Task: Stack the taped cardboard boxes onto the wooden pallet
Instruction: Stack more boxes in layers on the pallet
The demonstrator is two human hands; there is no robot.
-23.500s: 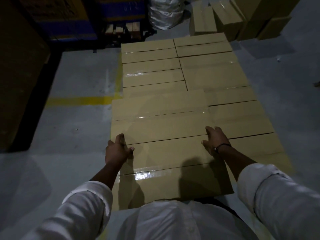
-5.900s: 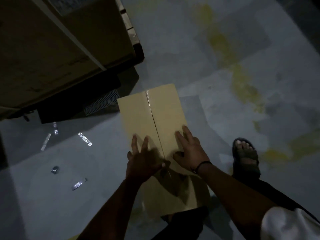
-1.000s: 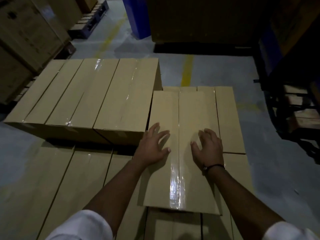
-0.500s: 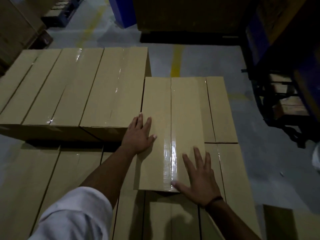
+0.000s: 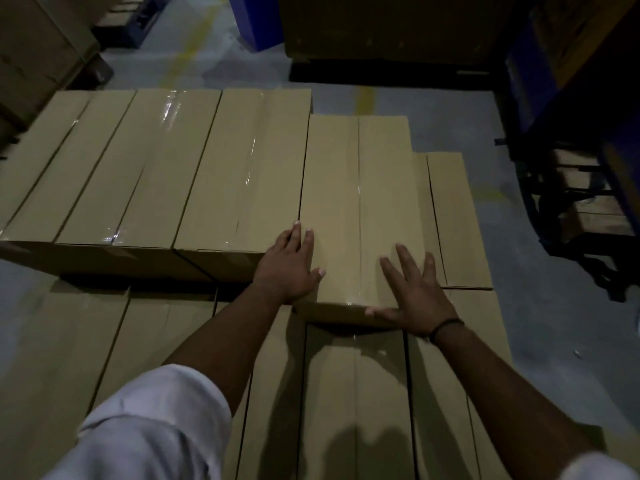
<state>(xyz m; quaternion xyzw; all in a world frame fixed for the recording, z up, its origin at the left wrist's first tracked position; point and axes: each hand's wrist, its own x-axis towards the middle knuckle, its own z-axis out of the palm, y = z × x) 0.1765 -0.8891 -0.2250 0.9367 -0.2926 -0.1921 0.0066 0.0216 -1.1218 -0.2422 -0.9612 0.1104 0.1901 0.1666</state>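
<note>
Dim warehouse floor (image 5: 450, 126) showing grey beyond the stack, dark racking (image 5: 581, 209) looming at the right. Filling the middle of the view: a lower layer of boxes (image 5: 145, 341) running edge to edge, presumably covering the wooden pallet, which is not visible. Sitting on that layer's far left part: a second tier of taped boxes (image 5: 166, 168), packed side by side.

Lying now at the right end of that second tier: the newest box (image 5: 353, 202), its long left side closing against the neighbouring box, its near end overhanging nothing but casting a shadow on the layer below. Pressing flat on its near left corner: the left hand (image 5: 289, 268), fingers together and extended, thumb splayed, apparently nudging the box sideways into line. Resting over its near right corner: the right hand (image 5: 412, 296), fingers spread wide on the top, thumb hooked along the near end face, seemingly for pushing the box forward. Neither hand gripping; both pressing open-palmed, probably to square the box flush so the tier stays tight and stable.

Compared with half a second ago: box sitting further forward and closer against the neighbour, left hand sliding back toward the near corner, right hand keeping to the near end. Compared with a second ago: right hand shifted from the top's middle down to the edge.
</note>
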